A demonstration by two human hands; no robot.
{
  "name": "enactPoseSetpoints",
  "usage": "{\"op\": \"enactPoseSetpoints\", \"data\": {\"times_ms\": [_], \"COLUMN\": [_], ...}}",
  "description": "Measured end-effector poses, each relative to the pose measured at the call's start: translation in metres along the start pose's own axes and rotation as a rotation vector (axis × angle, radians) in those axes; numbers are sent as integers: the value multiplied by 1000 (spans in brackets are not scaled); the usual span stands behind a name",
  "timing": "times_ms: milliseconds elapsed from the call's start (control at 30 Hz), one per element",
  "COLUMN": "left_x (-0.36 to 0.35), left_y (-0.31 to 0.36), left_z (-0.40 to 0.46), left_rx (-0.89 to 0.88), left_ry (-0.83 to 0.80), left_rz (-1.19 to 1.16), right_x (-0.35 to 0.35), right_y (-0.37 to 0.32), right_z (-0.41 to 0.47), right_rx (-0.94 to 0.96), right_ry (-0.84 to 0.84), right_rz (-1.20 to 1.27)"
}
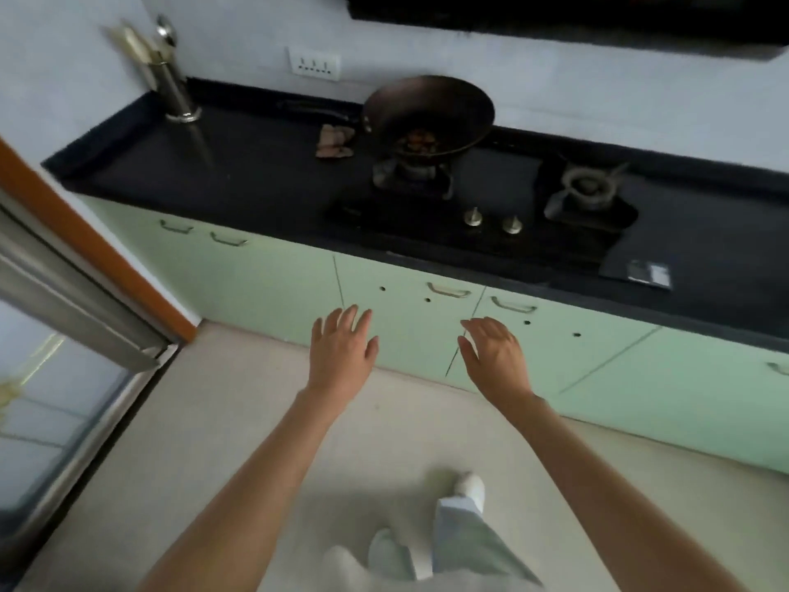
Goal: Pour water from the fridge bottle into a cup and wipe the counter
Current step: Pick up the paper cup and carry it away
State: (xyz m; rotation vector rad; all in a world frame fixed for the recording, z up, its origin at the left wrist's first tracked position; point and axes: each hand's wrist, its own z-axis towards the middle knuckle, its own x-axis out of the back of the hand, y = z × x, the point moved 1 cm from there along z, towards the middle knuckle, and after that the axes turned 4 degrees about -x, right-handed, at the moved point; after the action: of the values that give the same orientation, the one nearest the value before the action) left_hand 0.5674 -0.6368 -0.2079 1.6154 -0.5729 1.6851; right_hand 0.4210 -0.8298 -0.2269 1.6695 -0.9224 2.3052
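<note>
Both arms reach forward over the pale floor toward the green cabinets. My left hand [341,348] is held flat with spread fingers and holds nothing. My right hand [495,356] hangs with relaxed fingers, also empty. The black counter [256,173] runs across the view above them. A crumpled brownish cloth [335,141] lies on the counter left of the wok. No bottle, cup or fridge is in view.
A dark wok [427,117] with food sits on the left burner of a gas stove [491,220]. A steel utensil holder [173,85] stands at the counter's back left. A metal-framed door [77,301] is at the left. A small dark packet [649,273] lies on the counter's right.
</note>
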Motion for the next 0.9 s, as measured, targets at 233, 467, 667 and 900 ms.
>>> {"op": "enactPoseSetpoints", "data": {"times_ms": [233,467,667,900], "left_x": [-17,-36,-47,-56], "left_y": [90,210,330,453], "left_z": [14,20,23,28], "left_rx": [-284,-504,-624,-717], "left_ry": [-16,-27,-15,-14], "left_rz": [-51,-80,-121,-171], "right_x": [42,100,161,228], "right_y": [61,142,222,306], "right_z": [-72,-135,-186,-230], "right_rx": [-243,-442,-530,-611], "right_ry": [81,176,267,328], "right_rz": [-50,-88,-127,-187]}}
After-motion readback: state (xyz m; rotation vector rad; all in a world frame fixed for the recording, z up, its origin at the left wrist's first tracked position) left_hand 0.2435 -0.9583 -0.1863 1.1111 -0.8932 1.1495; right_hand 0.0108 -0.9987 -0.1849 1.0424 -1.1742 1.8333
